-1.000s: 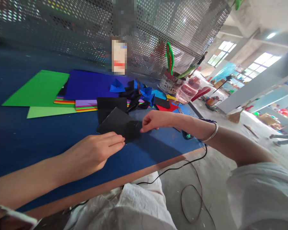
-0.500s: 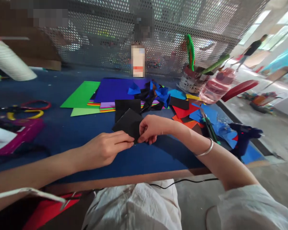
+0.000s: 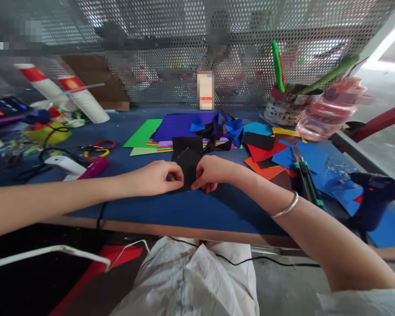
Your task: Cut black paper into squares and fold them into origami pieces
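A black paper square (image 3: pixel 188 163), turned so one corner points away from me, lies on the blue tabletop between my hands. On its left edge, my left hand (image 3: pixel 159 177) is closed, thumb and index finger curled into a pinch. My right hand (image 3: pixel 212 171) pinches the square near its lower right edge, the other fingers tucked under. Just behind it is another black paper piece (image 3: pixel 186 143). Folded blue and black paper pieces (image 3: pixel 233 130) are heaped beyond my right hand.
Coloured sheets (image 3: pixel 184 124) are stacked at the back. To the right are paper scraps, a green-handled cutter (image 3: pixel 307 177), a dark blue glue gun (image 3: pixel 371 193) and a pink bottle (image 3: pixel 331 109). Scissors (image 3: pixel 100 149) and paper cups (image 3: pixel 84 98) lie left.
My left hand has shifted from the square's near corner up to its left edge, its fingers now more curled. My right hand stays at the right side. The view has turned left.
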Demonstrator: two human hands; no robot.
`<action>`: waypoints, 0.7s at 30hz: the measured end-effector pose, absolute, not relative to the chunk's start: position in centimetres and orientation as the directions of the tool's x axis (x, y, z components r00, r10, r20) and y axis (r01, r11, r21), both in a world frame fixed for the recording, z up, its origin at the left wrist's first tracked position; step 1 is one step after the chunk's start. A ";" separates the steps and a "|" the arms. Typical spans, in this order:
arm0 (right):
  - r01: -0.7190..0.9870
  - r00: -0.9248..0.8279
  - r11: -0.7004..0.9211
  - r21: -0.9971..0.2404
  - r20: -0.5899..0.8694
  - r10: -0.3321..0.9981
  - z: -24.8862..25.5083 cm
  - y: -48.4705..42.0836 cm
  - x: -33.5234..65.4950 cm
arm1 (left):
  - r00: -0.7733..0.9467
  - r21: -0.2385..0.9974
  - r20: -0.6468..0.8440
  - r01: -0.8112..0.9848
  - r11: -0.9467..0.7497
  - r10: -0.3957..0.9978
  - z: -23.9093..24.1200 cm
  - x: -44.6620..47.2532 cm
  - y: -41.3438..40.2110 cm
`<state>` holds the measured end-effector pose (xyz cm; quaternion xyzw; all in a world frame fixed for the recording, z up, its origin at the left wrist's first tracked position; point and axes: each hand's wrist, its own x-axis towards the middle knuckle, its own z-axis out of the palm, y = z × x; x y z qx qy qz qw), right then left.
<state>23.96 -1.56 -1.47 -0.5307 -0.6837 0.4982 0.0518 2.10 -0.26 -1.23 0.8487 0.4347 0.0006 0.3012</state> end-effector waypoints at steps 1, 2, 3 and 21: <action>0.676 -0.430 -0.057 -0.734 -0.456 0.779 -1.4 -1.6 24.0 | 0.604 0.486 -0.309 0.765 -0.424 0.735 -1.1 2.4 -0.3; 0.677 -0.431 -0.053 -0.734 -0.454 0.780 -1.4 -1.6 23.9 | 0.583 0.461 -0.361 0.790 -0.403 0.728 -1.0 2.8 -0.3; 0.674 -0.435 -0.048 -0.737 -0.449 0.781 -1.4 -1.7 23.9 | 0.560 0.439 -0.416 0.814 -0.381 0.717 -0.8 3.2 -0.2; 0.645 -0.462 -0.010 -0.764 -0.401 0.791 -1.5 -1.8 24.2 | 0.193 0.162 -0.876 0.981 -0.106 0.443 0.1 7.4 1.8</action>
